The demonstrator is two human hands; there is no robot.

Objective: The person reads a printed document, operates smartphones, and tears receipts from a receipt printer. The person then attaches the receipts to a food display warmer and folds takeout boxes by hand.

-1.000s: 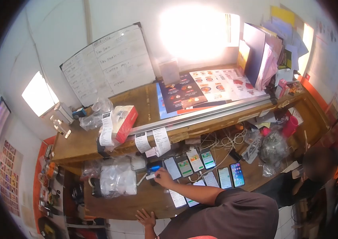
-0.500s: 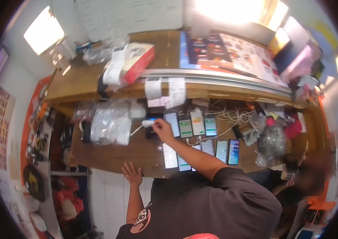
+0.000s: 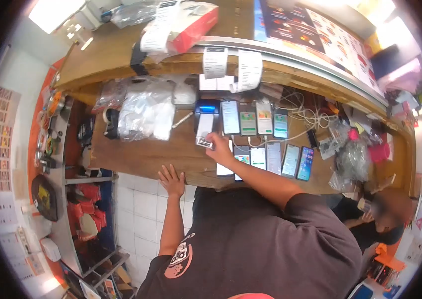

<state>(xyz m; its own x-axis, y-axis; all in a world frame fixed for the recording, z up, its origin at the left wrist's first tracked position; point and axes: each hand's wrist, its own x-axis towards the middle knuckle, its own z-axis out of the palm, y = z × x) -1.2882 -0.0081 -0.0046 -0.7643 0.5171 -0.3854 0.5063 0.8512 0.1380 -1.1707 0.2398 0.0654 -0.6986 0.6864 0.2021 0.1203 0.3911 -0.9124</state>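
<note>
Bare strip of table (image 3: 133, 158) before plastic bags (image 3: 143, 114), open sideways to right hand (image 3: 218, 146). Phones (image 3: 264, 118) in two rows block way rightward, cables (image 3: 306, 113) beyond. Shelf (image 3: 238, 22) and hanging receipts (image 3: 248, 69) crowd space above table's back.

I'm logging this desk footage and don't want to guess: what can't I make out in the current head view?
Head view:
- Print on the narrow white paper strip at the right hand: too small and blurred.
- Upper part of the slim white-screened phone: hidden by that hand.
- Left hand: palm hidden behind its own back.
- Dark printed menu sheet: cut off by the top edge.
</note>
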